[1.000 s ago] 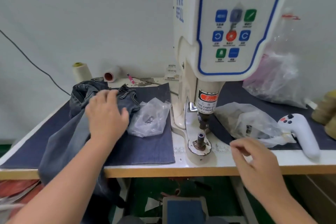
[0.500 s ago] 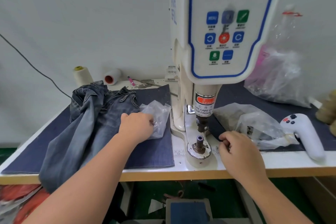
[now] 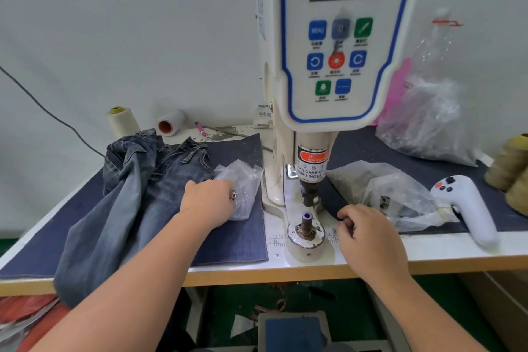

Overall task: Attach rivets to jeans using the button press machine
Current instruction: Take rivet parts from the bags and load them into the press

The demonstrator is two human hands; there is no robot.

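Observation:
Blue jeans (image 3: 134,194) lie crumpled on the left of the table, one leg hanging over the front edge. My left hand (image 3: 210,203) rests past them at a clear plastic bag (image 3: 243,180), fingers curled, pinching a small metal rivet (image 3: 234,194). The white button press machine (image 3: 328,66) stands in the middle, its lower die (image 3: 306,220) bare. My right hand (image 3: 368,237) sits just right of the die. Its fingers are curled and pinched together at the edge of a dark denim cloth (image 3: 333,200). I see nothing between them.
A second clear bag (image 3: 385,191) with metal parts and a white handheld controller (image 3: 468,208) lie to the right. Thread cones (image 3: 121,120) stand at the back left, more cones (image 3: 511,168) at the far right. A foot pedal (image 3: 294,328) sits under the table.
My left hand left the jeans, moved right to the plastic bag and took hold of a rivet. My right hand moved forward and left, up to the die and the cloth edge.

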